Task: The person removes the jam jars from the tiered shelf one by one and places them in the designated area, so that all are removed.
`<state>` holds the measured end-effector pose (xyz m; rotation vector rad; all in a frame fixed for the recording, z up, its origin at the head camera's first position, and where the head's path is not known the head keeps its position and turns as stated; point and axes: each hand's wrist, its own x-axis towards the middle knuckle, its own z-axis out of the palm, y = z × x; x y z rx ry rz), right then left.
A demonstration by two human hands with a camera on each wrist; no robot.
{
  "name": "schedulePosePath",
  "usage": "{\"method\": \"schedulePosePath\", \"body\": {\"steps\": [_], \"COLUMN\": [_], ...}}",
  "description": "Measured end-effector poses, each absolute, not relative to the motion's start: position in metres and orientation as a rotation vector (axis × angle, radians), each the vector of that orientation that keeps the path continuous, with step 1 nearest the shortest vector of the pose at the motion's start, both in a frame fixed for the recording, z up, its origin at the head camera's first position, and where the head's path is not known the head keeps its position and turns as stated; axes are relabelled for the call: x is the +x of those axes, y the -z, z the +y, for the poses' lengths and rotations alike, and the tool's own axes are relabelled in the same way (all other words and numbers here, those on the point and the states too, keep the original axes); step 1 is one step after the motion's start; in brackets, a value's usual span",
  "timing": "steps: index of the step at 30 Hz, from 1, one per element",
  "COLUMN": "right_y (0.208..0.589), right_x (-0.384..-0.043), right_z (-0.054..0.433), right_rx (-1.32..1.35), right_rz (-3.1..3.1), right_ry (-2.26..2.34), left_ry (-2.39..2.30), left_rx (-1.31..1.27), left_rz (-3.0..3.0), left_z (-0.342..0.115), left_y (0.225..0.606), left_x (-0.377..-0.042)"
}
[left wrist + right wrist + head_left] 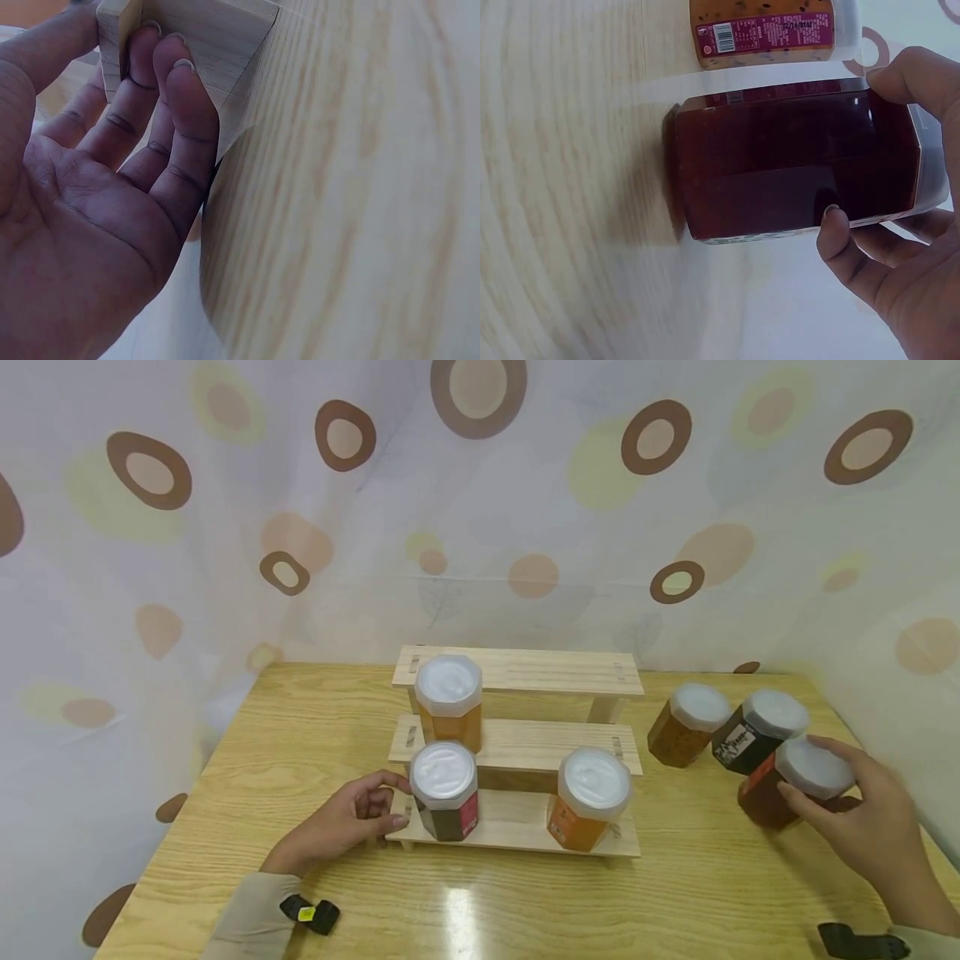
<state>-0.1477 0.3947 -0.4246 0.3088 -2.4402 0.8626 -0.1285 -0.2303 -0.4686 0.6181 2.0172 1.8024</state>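
Dark red jar (767, 792), grasped by the right hand (873, 814) at the right of the table (315, 735): apparently pick-up, calling next for a steady lift. Left hand (348, 818) at wooden rack (517, 822); its fingers' hold unclear.

A staged tabletop, wider room unclear. Circle-patterned sheeting (480, 518) backs a wood-grain surface (322, 718) bearing a tiered wooden shelf (540, 670).

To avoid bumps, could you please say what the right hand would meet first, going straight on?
Beyond its dark red jar, the right hand would probably meet the black jar, though depth is unclear.
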Motion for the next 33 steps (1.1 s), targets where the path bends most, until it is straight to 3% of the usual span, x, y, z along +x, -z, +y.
{"method": "schedulePosePath", "body": {"steps": [24,33], "right_y": [0.44,0.425], "right_x": [-0.144,-0.141], "right_z": [0.397,0.393], "right_rx": [0.172,0.184], "right_rz": [-2.527,-2.496], "right_ry": [-0.982,-0.947], "left_ry": [-1.792,-1.799], "left_rx": [0.614,0.633], "left_rz": [2.02,2.021], "left_z": [-0.233,-0.231], "left_y": [0.469,0.47], "left_x": [-0.127,-0.128]}}
